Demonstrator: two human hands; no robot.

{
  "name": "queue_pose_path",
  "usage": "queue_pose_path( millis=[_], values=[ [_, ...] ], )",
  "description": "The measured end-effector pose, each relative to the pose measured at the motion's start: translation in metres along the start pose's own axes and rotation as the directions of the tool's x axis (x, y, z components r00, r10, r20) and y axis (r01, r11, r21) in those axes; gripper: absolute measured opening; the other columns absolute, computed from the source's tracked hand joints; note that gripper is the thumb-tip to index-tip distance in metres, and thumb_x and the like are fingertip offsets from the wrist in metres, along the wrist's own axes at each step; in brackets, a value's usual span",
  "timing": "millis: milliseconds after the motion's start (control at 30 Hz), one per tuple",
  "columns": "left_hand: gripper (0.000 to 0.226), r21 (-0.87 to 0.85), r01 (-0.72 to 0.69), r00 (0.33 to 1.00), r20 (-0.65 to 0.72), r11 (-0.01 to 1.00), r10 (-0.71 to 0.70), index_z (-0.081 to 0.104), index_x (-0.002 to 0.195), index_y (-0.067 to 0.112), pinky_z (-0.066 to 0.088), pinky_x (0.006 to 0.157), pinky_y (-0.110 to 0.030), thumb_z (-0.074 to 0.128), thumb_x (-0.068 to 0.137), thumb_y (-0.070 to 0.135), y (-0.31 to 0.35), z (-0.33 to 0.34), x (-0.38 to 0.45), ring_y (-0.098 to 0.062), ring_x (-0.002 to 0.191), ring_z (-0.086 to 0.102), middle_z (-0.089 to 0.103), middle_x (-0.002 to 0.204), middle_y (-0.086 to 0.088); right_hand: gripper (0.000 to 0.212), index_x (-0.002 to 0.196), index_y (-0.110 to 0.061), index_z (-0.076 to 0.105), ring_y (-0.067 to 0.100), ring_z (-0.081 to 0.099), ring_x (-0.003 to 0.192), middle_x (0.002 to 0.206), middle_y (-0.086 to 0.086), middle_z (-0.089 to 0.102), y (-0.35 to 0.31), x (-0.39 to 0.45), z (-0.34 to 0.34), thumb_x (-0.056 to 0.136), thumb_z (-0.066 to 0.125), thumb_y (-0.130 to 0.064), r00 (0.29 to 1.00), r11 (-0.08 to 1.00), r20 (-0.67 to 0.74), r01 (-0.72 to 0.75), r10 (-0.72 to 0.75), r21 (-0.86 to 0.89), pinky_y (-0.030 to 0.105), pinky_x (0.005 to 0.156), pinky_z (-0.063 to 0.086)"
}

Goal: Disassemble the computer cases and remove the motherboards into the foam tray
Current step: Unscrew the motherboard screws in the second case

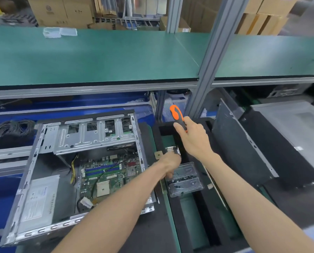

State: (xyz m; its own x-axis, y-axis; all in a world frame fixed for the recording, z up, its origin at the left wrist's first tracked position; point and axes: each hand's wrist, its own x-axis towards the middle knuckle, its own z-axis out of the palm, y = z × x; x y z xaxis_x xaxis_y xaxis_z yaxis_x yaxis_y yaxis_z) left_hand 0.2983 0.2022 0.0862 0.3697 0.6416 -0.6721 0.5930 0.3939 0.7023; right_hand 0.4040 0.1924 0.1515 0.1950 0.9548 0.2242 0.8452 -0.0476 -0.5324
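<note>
While both forearms reach forward over the bench, the open computer case (76, 172) lies on its side at the left, its side panel off and its interior facing up. Inside it, a grey power supply (37, 201) occupies the near-left corner, a metal drive cage (90, 136) spans the far side, and the green motherboard (108, 178) sits in the right half of the case, with blue memory slots and a pale square processor socket visible. Yellow and black cables (73, 170) run between power supply and board.

Just right of the case, the left hand (170, 166) is lowered with fingers curled downward at the near edge of a clear plastic screw box (184, 179); motion blur prevents telling whether it holds anything. The box, containing small dark screws, rests on the black foam tray (198, 225), whose long slots run toward the viewer. A board with a metal bracket (172, 149) stands in one slot just beyond the left hand.

Further right and higher, the right hand (192, 137) grips an orange-and-black screwdriver (177, 115) by its handle, handle end pointing up and away. At the far right, a detached dark side panel (242, 147) leans against another case (289, 136).
</note>
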Motion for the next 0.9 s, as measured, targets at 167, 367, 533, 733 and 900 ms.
queue_pose_path(
  millis=[167,367,533,733,900],
  values=[
    [0.037,-0.155,0.126,0.991,0.070,0.980,-0.116,0.059,0.081,0.008,0.034,0.050,-0.022,0.034,0.104,0.022,-0.006,0.020,0.031,-0.012,0.057,0.046,0.059,0.067,-0.005,0.032,0.080,-0.026,0.037,0.017,0.045,0.054,0.062,-0.003,0.050,0.027,-0.008,-0.008,0.101,0.046,-0.047,0.999,0.999,0.020,-0.044,0.044,0.009,0.032,0.050,0.028],
    [0.070,-0.102,0.122,0.984,0.146,0.987,-0.106,0.051,0.131,-0.008,0.054,0.080,-0.032,0.030,0.105,0.053,0.001,0.037,0.048,-0.023,0.090,0.063,0.063,0.124,-0.024,0.030,0.085,-0.022,0.039,0.018,0.045,0.057,0.065,-0.005,0.049,0.053,-0.019,-0.008,0.101,0.046,-0.047,0.995,0.997,0.052,-0.080,0.080,-0.002,0.033,0.052,0.034],
    [0.058,-0.079,0.114,0.972,0.217,0.990,-0.095,0.043,0.143,0.018,0.048,0.067,-0.028,0.026,0.104,0.058,0.018,0.029,0.029,-0.030,0.070,0.056,0.062,0.086,-0.022,0.030,0.086,-0.021,0.040,0.019,0.049,0.059,0.067,-0.005,0.051,0.059,-0.020,-0.004,0.101,0.045,-0.047,0.995,0.997,0.054,-0.080,0.080,0.001,0.035,0.051,0.039],
    [0.036,0.060,-0.165,0.982,-0.084,0.984,0.170,0.066,0.128,0.009,0.051,0.089,-0.042,0.045,0.101,0.020,0.024,-0.002,-0.005,-0.036,0.108,0.064,0.069,0.113,-0.020,0.032,0.090,-0.018,0.045,0.023,0.055,0.063,0.070,-0.003,0.054,0.037,-0.008,-0.001,0.101,0.044,-0.048,0.999,0.999,0.033,-0.030,0.031,-0.039,0.042,0.061,0.051],
    [0.024,-0.156,-0.329,0.933,-0.205,0.931,0.296,0.071,0.115,0.011,0.056,0.091,-0.029,0.052,0.101,0.015,0.001,-0.054,-0.042,-0.017,0.100,0.071,0.074,0.106,-0.005,0.030,0.086,-0.023,0.042,0.029,0.052,0.066,0.066,-0.004,0.051,-0.006,0.004,0.006,0.100,0.047,-0.049,0.993,0.996,0.090,0.079,-0.077,-0.027,0.040,0.058,0.044]
  ],
)
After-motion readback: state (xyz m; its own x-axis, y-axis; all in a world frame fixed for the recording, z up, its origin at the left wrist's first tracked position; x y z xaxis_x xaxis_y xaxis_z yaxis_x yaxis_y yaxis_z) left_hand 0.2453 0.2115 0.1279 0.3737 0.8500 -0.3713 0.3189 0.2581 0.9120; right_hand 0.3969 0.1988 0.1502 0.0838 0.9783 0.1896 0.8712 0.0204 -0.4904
